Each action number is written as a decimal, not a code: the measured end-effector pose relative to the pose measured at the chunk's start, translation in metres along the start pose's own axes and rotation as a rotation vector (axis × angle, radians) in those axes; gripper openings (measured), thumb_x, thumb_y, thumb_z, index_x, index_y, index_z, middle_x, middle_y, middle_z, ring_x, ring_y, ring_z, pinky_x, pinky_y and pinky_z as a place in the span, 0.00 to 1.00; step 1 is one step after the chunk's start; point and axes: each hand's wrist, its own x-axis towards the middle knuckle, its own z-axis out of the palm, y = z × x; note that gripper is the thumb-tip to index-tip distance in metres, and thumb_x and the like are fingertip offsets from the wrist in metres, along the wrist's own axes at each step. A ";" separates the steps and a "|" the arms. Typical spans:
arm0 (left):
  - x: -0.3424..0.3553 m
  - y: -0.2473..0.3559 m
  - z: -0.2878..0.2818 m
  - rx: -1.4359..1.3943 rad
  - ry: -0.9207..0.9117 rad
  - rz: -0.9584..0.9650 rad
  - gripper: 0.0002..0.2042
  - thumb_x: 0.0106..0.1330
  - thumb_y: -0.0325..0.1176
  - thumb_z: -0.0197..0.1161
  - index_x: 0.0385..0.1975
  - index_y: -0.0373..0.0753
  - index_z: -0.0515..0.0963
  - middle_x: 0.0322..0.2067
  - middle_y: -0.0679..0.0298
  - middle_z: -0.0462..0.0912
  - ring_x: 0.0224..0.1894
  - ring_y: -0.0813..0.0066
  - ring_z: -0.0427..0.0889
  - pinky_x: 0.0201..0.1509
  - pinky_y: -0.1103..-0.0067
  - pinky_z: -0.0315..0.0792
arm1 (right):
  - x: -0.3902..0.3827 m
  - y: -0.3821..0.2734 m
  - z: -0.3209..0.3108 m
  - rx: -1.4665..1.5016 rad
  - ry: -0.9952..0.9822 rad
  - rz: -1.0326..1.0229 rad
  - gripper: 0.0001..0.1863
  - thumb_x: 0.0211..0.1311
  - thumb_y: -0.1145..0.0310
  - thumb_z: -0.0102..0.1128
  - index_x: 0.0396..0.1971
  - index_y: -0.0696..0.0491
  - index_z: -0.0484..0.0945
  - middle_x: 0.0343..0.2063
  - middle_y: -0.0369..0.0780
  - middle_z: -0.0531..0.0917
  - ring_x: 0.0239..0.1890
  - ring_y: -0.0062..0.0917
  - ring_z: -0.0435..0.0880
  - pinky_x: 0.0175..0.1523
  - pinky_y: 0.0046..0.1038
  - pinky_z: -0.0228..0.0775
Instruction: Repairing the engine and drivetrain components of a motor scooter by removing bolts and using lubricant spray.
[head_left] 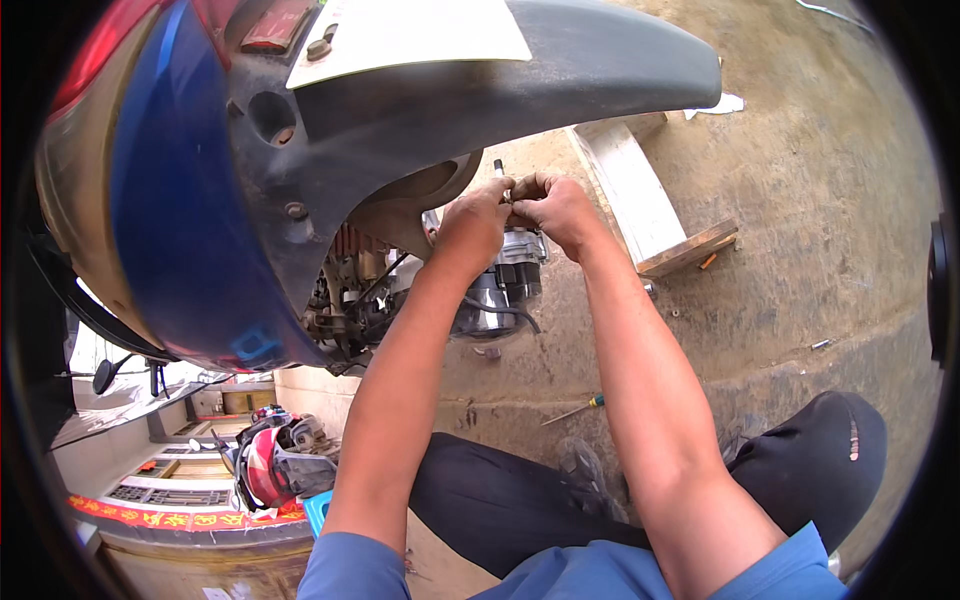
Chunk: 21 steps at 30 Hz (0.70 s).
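Observation:
Both hands meet fingertip to fingertip beside the rear of a scooter with a dark grey fender (pixel 600 60) and a blue side panel (pixel 170 190). My left hand (pixel 475 228) has its fingers pinched together, as does my right hand (pixel 560 213). Between them is something small that the fingers mostly hide. Just under the hands sits a silver and black metal part (pixel 520 262), perhaps a carburetor. A black hose (pixel 510 310) curves below it. A dark short rod (pixel 498 168) sticks up beyond the fingertips.
A wooden frame with a pale board (pixel 635 190) lies on the concrete floor to the right. Near my foot is a screwdriver (pixel 575 408) with a green handle. Several small metal pieces are scattered about. Another red and white motorbike (pixel 268 460) stands at the lower left.

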 end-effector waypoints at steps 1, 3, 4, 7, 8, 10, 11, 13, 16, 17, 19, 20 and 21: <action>0.001 0.001 0.001 0.066 0.018 0.065 0.15 0.74 0.32 0.61 0.57 0.37 0.83 0.47 0.46 0.88 0.51 0.49 0.87 0.56 0.63 0.79 | 0.002 0.003 -0.002 -0.005 0.002 0.001 0.12 0.67 0.81 0.66 0.48 0.63 0.84 0.41 0.42 0.88 0.42 0.26 0.89 0.51 0.27 0.86; 0.002 0.003 0.003 0.125 0.036 0.131 0.14 0.73 0.32 0.62 0.55 0.38 0.84 0.46 0.47 0.88 0.49 0.48 0.87 0.54 0.62 0.79 | 0.007 0.008 -0.006 -0.074 -0.020 -0.060 0.06 0.63 0.83 0.67 0.40 0.64 0.83 0.35 0.43 0.88 0.36 0.25 0.89 0.42 0.27 0.86; 0.000 0.003 0.000 0.150 0.050 0.108 0.13 0.73 0.33 0.63 0.53 0.39 0.85 0.45 0.47 0.88 0.48 0.48 0.88 0.53 0.61 0.79 | 0.006 0.005 -0.003 -0.073 -0.022 -0.056 0.06 0.63 0.83 0.67 0.40 0.64 0.83 0.35 0.43 0.88 0.36 0.25 0.89 0.42 0.27 0.86; 0.001 -0.003 0.000 0.208 0.058 0.066 0.11 0.72 0.34 0.64 0.49 0.40 0.87 0.43 0.48 0.89 0.47 0.48 0.88 0.52 0.60 0.80 | 0.004 -0.003 -0.001 -0.084 0.048 -0.028 0.07 0.65 0.81 0.66 0.41 0.64 0.84 0.33 0.44 0.89 0.33 0.25 0.89 0.40 0.28 0.85; 0.001 -0.005 0.000 0.240 0.057 0.050 0.11 0.72 0.34 0.64 0.48 0.40 0.87 0.43 0.48 0.89 0.46 0.48 0.88 0.52 0.60 0.80 | 0.006 -0.005 -0.006 -0.203 0.038 -0.069 0.08 0.66 0.80 0.66 0.43 0.63 0.85 0.34 0.44 0.89 0.32 0.24 0.89 0.40 0.28 0.84; 0.002 -0.004 0.002 0.262 0.046 0.017 0.10 0.71 0.34 0.65 0.47 0.41 0.88 0.42 0.48 0.89 0.46 0.48 0.88 0.52 0.59 0.80 | 0.010 -0.007 -0.010 -0.324 0.031 -0.107 0.09 0.66 0.79 0.65 0.44 0.62 0.85 0.34 0.44 0.90 0.32 0.24 0.89 0.39 0.27 0.84; 0.002 -0.003 0.004 0.282 0.038 -0.016 0.10 0.71 0.35 0.65 0.47 0.41 0.88 0.41 0.48 0.89 0.45 0.49 0.89 0.52 0.59 0.80 | 0.012 -0.008 -0.012 -0.321 0.016 -0.087 0.10 0.66 0.78 0.67 0.46 0.62 0.86 0.34 0.44 0.90 0.31 0.23 0.89 0.38 0.28 0.83; 0.001 -0.007 0.003 0.292 0.048 -0.035 0.10 0.71 0.35 0.66 0.47 0.42 0.88 0.41 0.49 0.89 0.45 0.49 0.89 0.51 0.59 0.80 | 0.014 -0.008 -0.011 -0.317 0.001 -0.065 0.12 0.66 0.77 0.68 0.48 0.61 0.86 0.33 0.44 0.90 0.31 0.22 0.88 0.38 0.28 0.82; 0.003 -0.007 0.003 0.302 0.070 -0.058 0.10 0.70 0.35 0.66 0.47 0.42 0.88 0.40 0.49 0.89 0.44 0.48 0.89 0.50 0.59 0.81 | 0.019 -0.006 -0.005 -0.438 -0.047 -0.057 0.13 0.65 0.73 0.70 0.48 0.58 0.88 0.32 0.45 0.91 0.31 0.26 0.89 0.39 0.30 0.81; 0.004 -0.006 0.005 0.298 0.083 -0.058 0.10 0.70 0.35 0.66 0.47 0.42 0.88 0.40 0.49 0.89 0.44 0.48 0.89 0.50 0.59 0.81 | 0.020 -0.002 -0.002 -0.495 -0.031 -0.113 0.12 0.65 0.71 0.70 0.46 0.57 0.89 0.32 0.46 0.91 0.32 0.30 0.89 0.41 0.32 0.81; 0.001 -0.009 0.006 0.311 0.087 -0.060 0.10 0.70 0.33 0.65 0.46 0.41 0.88 0.40 0.49 0.89 0.44 0.48 0.89 0.50 0.59 0.81 | 0.020 0.001 0.006 -0.593 0.012 -0.188 0.10 0.64 0.66 0.71 0.42 0.55 0.90 0.33 0.49 0.90 0.34 0.37 0.90 0.45 0.36 0.80; -0.001 -0.010 0.005 0.328 0.093 -0.060 0.09 0.70 0.32 0.65 0.45 0.40 0.88 0.41 0.49 0.89 0.44 0.47 0.89 0.50 0.59 0.81 | 0.019 0.000 0.009 -0.587 0.007 -0.188 0.10 0.64 0.66 0.71 0.42 0.55 0.90 0.33 0.49 0.90 0.34 0.37 0.90 0.45 0.36 0.80; -0.001 -0.012 0.003 0.334 0.093 -0.063 0.09 0.70 0.32 0.65 0.45 0.40 0.88 0.41 0.49 0.89 0.44 0.47 0.89 0.50 0.59 0.81 | 0.018 -0.001 0.011 -0.596 0.037 -0.186 0.10 0.64 0.66 0.71 0.41 0.55 0.90 0.33 0.50 0.90 0.35 0.39 0.90 0.45 0.37 0.80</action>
